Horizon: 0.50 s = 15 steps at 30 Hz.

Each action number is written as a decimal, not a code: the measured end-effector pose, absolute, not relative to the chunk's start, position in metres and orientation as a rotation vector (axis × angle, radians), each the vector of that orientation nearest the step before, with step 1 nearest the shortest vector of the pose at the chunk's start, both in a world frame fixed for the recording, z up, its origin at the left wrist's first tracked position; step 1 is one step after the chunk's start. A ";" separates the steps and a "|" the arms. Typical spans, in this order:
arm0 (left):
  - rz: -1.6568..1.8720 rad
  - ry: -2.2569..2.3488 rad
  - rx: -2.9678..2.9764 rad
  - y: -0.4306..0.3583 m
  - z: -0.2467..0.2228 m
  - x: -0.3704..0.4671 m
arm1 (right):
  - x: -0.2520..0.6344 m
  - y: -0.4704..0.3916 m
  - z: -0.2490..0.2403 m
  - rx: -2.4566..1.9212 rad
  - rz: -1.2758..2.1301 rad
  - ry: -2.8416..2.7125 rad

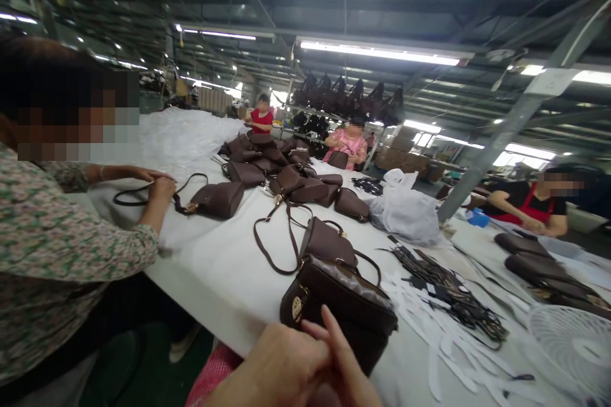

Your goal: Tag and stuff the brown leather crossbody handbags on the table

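Observation:
My left hand (pixel 281 365) is closed at the bottom middle, directly before a dark brown handbag (pixel 341 311). Whatever its fingers hold is hidden. My right hand (pixel 351 365) meets it from the right, one finger stretched up in front of the bag; its other fingers are partly hidden. The handbag has a round gold emblem on its left and a greyish patterned top edge. Right behind it lies another brown bag (pixel 327 241), its thin strap (pixel 267 254) looping over the white table (pixel 229 280).
Brown bags (pixel 286 181) are heaped further back. At left a person's hand (pixel 162 194) is by a strap and a bag (pixel 219 199). On the right lie dark straps (pixel 443 292), white strips (pixel 434 343), a plastic bag (pixel 405 210) and a white fan (pixel 573 343).

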<state>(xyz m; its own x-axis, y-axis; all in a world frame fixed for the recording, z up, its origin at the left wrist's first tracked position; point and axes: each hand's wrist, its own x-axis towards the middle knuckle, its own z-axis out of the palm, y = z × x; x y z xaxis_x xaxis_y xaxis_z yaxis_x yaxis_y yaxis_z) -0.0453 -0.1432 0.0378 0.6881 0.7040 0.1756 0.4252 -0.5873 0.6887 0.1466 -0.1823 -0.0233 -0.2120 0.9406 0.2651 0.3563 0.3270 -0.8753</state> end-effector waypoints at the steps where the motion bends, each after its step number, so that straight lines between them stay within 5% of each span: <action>1: 0.582 0.845 2.250 -0.142 0.039 -0.045 | 0.133 -0.178 -0.025 -1.131 1.009 -1.732; 5: 0.634 0.900 2.126 -0.128 0.038 -0.063 | 0.111 -0.152 -0.013 -1.081 1.307 -1.804; 12: 0.755 0.900 1.944 -0.094 0.035 -0.098 | 0.134 -0.110 0.030 -1.167 0.777 -2.431; 15: 0.761 0.888 2.084 -0.087 0.030 -0.091 | 0.138 -0.107 0.035 -1.161 0.992 -2.337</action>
<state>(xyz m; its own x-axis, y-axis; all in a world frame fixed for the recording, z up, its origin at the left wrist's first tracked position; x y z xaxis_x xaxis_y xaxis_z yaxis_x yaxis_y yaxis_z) -0.0910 -0.0875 0.0299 0.5856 0.7782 0.2269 0.3434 -0.4917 0.8002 0.1376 -0.1066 0.0351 -0.6041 0.7969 0.0000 0.5536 0.4196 -0.7193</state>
